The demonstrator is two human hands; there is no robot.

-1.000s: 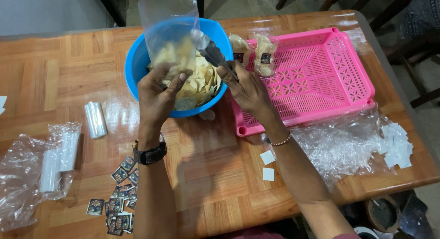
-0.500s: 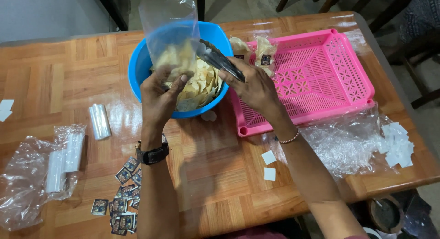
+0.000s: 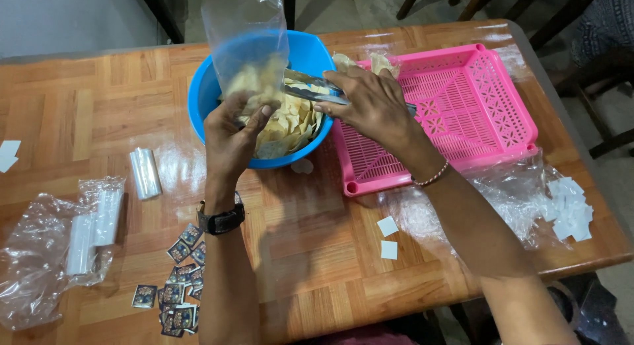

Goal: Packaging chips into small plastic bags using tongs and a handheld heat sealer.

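Observation:
A blue bowl (image 3: 200, 100) of pale chips (image 3: 297, 120) stands at the table's far middle. My left hand (image 3: 231, 137) holds a clear plastic bag (image 3: 247, 38) upright over the bowl, with some chips inside it. My right hand (image 3: 373, 104) grips metal tongs (image 3: 307, 84) whose tips point left towards the bag's lower part, over the chips. A black watch sits on my left wrist, a bead bracelet on my right.
A pink slotted tray (image 3: 489, 100) lies right of the bowl, with filled bags at its far left corner. Small printed packets (image 3: 175, 292), rolls of clear bags (image 3: 144, 173), crumpled plastic (image 3: 39, 266) and white paper squares (image 3: 568, 209) are scattered near the table's edges.
The tongs have swung from tilted over the bowl's right side to pointing left at the bag. The bag now stands taller over the bowl.

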